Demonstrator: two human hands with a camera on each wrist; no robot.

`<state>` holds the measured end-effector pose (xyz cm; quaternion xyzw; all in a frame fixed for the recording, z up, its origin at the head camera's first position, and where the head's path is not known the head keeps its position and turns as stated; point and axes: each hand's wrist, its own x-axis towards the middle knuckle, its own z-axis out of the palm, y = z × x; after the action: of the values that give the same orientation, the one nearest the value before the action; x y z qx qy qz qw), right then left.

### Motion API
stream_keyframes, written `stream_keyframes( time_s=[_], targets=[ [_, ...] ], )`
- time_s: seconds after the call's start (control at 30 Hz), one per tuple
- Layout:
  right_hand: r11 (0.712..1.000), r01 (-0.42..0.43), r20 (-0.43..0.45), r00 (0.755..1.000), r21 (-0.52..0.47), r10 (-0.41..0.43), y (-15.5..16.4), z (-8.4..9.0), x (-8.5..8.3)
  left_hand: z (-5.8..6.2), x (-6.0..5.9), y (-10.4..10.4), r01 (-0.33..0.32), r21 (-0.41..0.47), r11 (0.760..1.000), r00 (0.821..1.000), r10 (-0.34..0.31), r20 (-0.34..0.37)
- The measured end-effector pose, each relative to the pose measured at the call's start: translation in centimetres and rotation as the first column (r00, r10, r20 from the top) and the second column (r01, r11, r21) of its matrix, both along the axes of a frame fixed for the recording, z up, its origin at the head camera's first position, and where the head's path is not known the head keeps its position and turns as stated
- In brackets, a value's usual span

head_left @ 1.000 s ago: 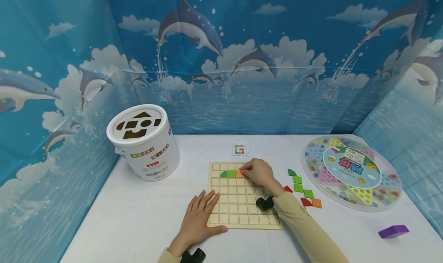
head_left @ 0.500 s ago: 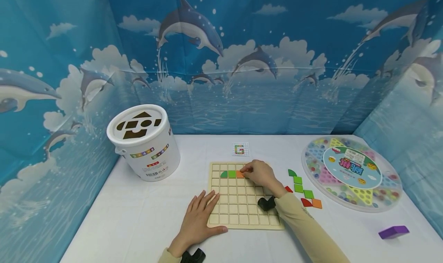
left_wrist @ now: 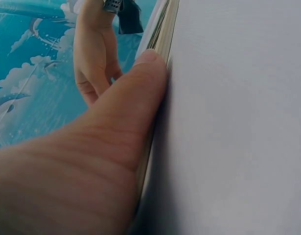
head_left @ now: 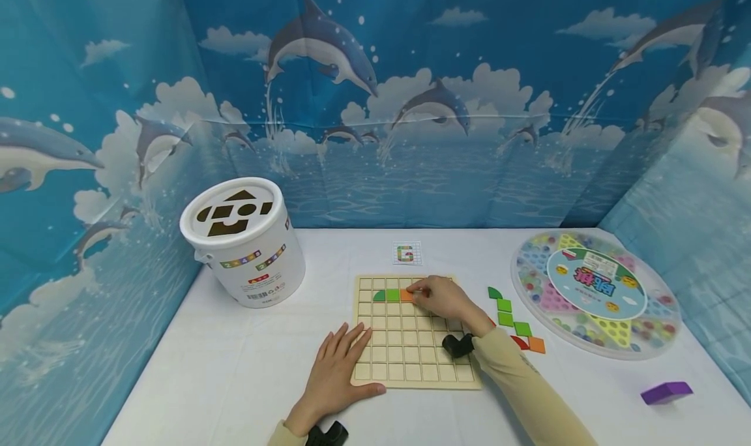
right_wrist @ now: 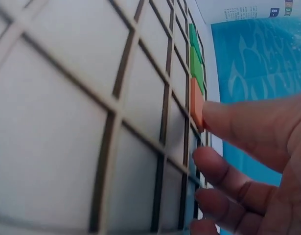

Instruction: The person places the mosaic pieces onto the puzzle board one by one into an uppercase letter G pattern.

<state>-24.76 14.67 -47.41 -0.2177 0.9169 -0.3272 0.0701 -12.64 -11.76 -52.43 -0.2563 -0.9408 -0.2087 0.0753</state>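
Note:
A pale wooden grid board (head_left: 387, 355) lies on the white table. In its upper rows sit a green quarter-round tile (head_left: 379, 295), a green square tile (head_left: 393, 295) and an orange square tile (head_left: 407, 295), side by side. My right hand (head_left: 441, 297) is over the board; in the right wrist view its thumb touches the orange tile (right_wrist: 197, 105), while the other fingers are bent and apart from it. My left hand (head_left: 336, 371) rests at the board's lower left, fingers spread over its edge and thumb (left_wrist: 135, 93) along the front side.
Right of the board lie loose green tiles (head_left: 504, 312), a red tile (head_left: 519, 343) and an orange tile (head_left: 536, 345). A pattern card (head_left: 407, 253) is behind it. A white bucket (head_left: 246, 250), a round marble game (head_left: 598, 289) and a purple block (head_left: 667, 392) stand around.
My right hand has lowered slightly and shifted a little right, its sleeve covering more of the red tiles. The orange tile stays in its cell. My left hand has not moved.

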Motion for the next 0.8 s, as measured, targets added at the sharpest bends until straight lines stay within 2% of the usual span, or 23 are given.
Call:
stream_keyframes(
  time_s=[0.13,0.4,0.63,0.8],
  targets=[
    [0.999,-0.013,0.004,1.0,-0.044,0.013,0.9,-0.1,0.2,-0.2,0.1,-0.2,-0.005,0.003,1.0,1.0,0.005,-0.004],
    [0.991,0.104,-0.069,0.992,-0.08,-0.11,5.0,0.6,0.8,-0.6,-0.1,-0.2,-0.005,0.006,1.0,1.0,0.005,-0.006],
    [0.961,0.273,-0.109,0.955,-0.056,-0.277,8.9,1.3,1.0,-0.8,-0.2,-0.1,0.005,0.019,1.0,1.0,-0.004,-0.03],
    [0.933,0.36,-0.118,0.925,-0.031,-0.361,10.9,1.4,0.9,-1.0,-0.3,-0.1,0.007,0.022,1.0,1.0,-0.007,-0.028]
  ],
)
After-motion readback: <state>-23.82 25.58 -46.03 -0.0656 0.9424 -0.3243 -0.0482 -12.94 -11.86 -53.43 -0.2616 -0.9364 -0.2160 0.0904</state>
